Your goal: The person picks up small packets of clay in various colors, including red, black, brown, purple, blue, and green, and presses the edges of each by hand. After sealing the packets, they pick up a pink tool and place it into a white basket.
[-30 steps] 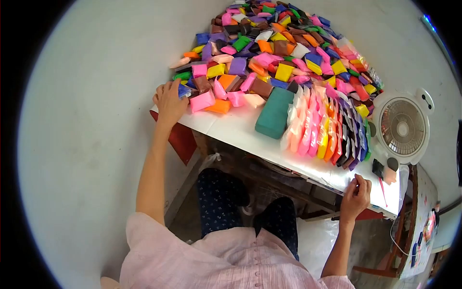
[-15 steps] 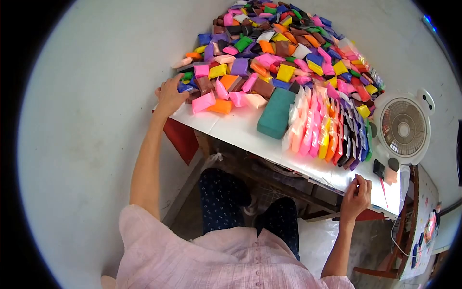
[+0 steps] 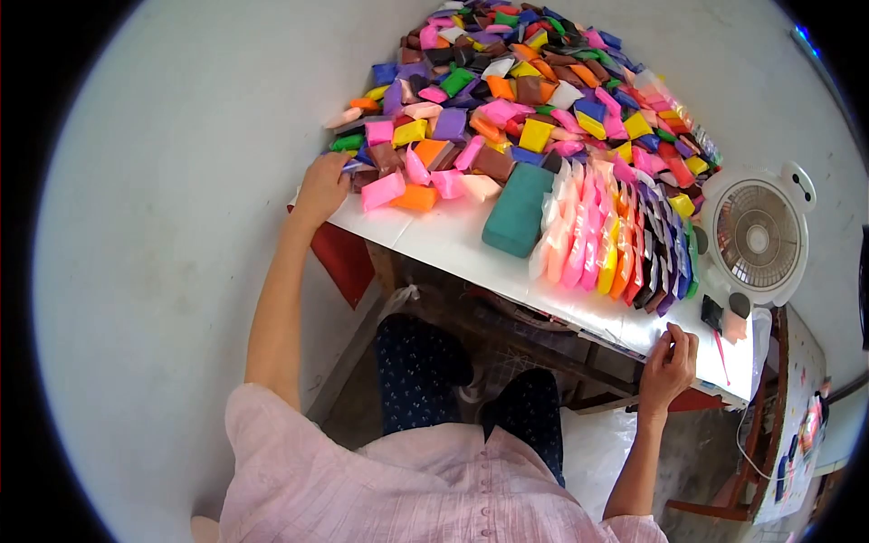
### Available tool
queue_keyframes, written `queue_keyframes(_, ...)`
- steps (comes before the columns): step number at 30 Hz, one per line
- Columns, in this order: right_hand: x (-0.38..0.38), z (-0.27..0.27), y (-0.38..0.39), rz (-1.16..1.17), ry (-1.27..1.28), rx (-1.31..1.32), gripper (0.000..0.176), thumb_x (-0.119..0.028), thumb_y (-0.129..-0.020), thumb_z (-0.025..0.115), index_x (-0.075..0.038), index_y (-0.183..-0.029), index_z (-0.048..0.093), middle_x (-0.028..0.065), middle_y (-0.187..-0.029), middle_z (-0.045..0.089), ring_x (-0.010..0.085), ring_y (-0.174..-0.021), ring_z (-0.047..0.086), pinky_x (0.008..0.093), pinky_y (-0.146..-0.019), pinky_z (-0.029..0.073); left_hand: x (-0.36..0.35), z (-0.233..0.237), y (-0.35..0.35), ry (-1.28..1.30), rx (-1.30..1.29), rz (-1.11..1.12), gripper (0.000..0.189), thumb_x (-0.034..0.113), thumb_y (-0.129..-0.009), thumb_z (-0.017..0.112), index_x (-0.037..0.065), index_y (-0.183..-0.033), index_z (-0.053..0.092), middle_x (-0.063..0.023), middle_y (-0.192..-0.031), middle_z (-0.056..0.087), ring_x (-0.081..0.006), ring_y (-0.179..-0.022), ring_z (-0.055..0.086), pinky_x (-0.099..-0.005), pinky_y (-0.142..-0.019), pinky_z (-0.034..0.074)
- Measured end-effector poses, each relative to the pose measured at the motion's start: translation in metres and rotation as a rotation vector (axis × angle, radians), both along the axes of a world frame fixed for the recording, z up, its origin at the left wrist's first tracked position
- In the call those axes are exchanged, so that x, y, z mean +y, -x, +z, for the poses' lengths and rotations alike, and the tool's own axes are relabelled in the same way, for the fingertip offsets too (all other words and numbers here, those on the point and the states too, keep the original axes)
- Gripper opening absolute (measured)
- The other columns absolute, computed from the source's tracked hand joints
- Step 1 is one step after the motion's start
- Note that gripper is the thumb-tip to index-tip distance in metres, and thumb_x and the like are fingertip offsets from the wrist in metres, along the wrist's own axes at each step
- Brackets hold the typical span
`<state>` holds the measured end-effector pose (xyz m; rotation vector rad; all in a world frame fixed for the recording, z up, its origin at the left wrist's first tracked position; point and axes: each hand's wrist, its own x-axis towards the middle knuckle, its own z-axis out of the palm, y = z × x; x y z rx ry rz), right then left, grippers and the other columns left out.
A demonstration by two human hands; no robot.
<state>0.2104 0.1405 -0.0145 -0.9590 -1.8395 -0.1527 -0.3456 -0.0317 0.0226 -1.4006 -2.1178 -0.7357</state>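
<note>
At the table's left corner, my left hand [image 3: 323,185] touches the edge of the heap of coloured packets [image 3: 450,125], its fingers closed near a blue packet; what they hold is too small to tell. My right hand [image 3: 670,360] rests at the front edge of the white table [image 3: 434,237], fingers curled together, and any item in them is hidden. Between the hands stand a green block [image 3: 520,210] and, leaning against its right side, a row of clear-wrapped packets [image 3: 593,237] sorted by colour.
A white fan [image 3: 759,237] stands at the right. Beside it lie a black item [image 3: 712,313] and a thin red tool [image 3: 721,356]. A wall borders the table on the left. Another table [image 3: 797,407] with small items is at the far right.
My left hand has shifted slightly and its fingers have drawn together, with a blue packet there now less visible and a green one more exposed. My right hand has barely moved.
</note>
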Motion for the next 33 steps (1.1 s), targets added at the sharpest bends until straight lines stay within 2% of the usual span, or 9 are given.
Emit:
queue_keyframes(4,0.001,0.0,-0.001,-0.006,-0.003,-0.005,0.011,0.003,-0.085,0.059,0.001,-0.095,0.062,0.0124,-0.082,0.057,0.0259,-0.064,0.056,0.0371,-0.057,0.045,0.003,0.005,-0.002,-0.234,-0.122,-0.062,0.026,0.007,-0.086,0.057,-0.001,-0.11,0.062,-0.0203,-0.102,0.065,-0.0361,-0.094,0.061,-0.0389,-0.086,0.047)
queue_keyframes(7,0.0,0.002,0.001,-0.007,-0.013,-0.001,0.012,0.003,-0.085,0.059,0.0,-0.096,0.063,0.0122,-0.082,0.056,0.0258,-0.064,0.056,0.037,-0.057,0.045,0.001,0.018,-0.007,-0.594,-0.27,-0.037,0.023,0.013,-0.091,0.059,-0.003,-0.108,0.063,-0.0131,-0.096,0.067,-0.0251,-0.087,0.063,-0.0346,-0.079,0.048)
queue_keyframes(10,-0.001,0.001,0.002,0.0,0.001,0.011,0.012,0.003,-0.085,0.059,0.0,-0.096,0.063,0.0121,-0.082,0.056,0.0257,-0.064,0.056,0.0371,-0.057,0.045,-0.015,0.035,-0.007,-0.962,-0.622,-0.204,0.024,0.017,-0.093,0.06,-0.002,-0.107,0.064,-0.0049,-0.096,0.066,-0.0149,-0.085,0.06,-0.0311,-0.076,0.048)
queue_keyframes(13,-0.001,-0.001,0.002,-0.019,-0.001,-0.006,0.013,0.004,-0.085,0.059,0.0,-0.097,0.063,0.012,-0.082,0.056,0.0259,-0.064,0.056,0.0372,-0.057,0.045,-0.039,0.029,-0.012,-1.04,-0.755,-0.075,0.022,0.017,-0.093,0.06,0.0,-0.108,0.064,-0.0005,-0.097,0.065,-0.0094,-0.084,0.058,-0.0279,-0.073,0.047)
queue_keyframes(17,0.001,-0.001,0.002,-0.004,-0.042,-0.017,0.014,0.004,-0.085,0.058,-0.001,-0.097,0.063,0.0124,-0.081,0.055,0.0275,-0.067,0.056,0.0384,-0.059,0.046,-0.053,-0.017,-0.009,-0.794,-0.657,0.111,0.023,0.019,-0.093,0.06,-0.001,-0.104,0.065,-0.0021,-0.091,0.065,-0.0091,-0.08,0.056,-0.0275,-0.071,0.046)
queue_keyframes(18,0.0,0.0,0.002,-0.001,-0.046,-0.019,0.014,0.004,-0.085,0.058,-0.001,-0.097,0.063,0.0126,-0.082,0.055,0.0281,-0.068,0.057,0.0388,-0.06,0.046,-0.051,-0.016,-0.023,-0.708,-0.675,0.129,0.024,0.018,-0.092,0.059,-0.002,-0.104,0.064,-0.0058,-0.09,0.067,-0.0154,-0.079,0.06,-0.0308,-0.074,0.047)
queue_keyframes(22,0.002,-0.002,0.001,0.009,-0.058,-0.023,0.014,0.004,-0.085,0.058,-0.001,-0.097,0.063,0.0133,-0.082,0.056,0.0302,-0.072,0.058,0.0402,-0.063,0.046,-0.035,0.009,-0.054,-0.523,-0.628,0.299,0.027,0.017,-0.088,0.057,-0.006,-0.1,0.064,-0.0144,-0.086,0.067,-0.0227,-0.079,0.063,-0.0364,-0.073,0.048)
queue_keyframes(25,0.001,-0.003,0.001,-0.01,-0.035,-0.034,0.014,0.004,-0.085,0.058,-0.001,-0.097,0.063,0.0136,-0.083,0.056,0.031,-0.073,0.059,0.0406,-0.065,0.046,-0.009,-0.012,-0.003,-0.487,-0.635,0.242,0.028,0.019,-0.087,0.059,-0.007,-0.096,0.064,-0.0144,-0.083,0.067,-0.0212,-0.078,0.063,-0.0372,-0.071,0.047)
queue_keyframes(33,-0.001,-0.003,0.004,-0.032,-0.048,-0.03,0.013,0.003,-0.085,0.058,-0.001,-0.097,0.063,0.0144,-0.084,0.056,0.0325,-0.077,0.058,0.0418,-0.067,0.046,0.012,0.007,0.033,-0.377,-1.119,0.027,0.024,0.022,-0.088,0.061,0.001,-0.098,0.065,-0.0074,-0.085,0.065,-0.0193,-0.075,0.06,-0.035,-0.069,0.047)
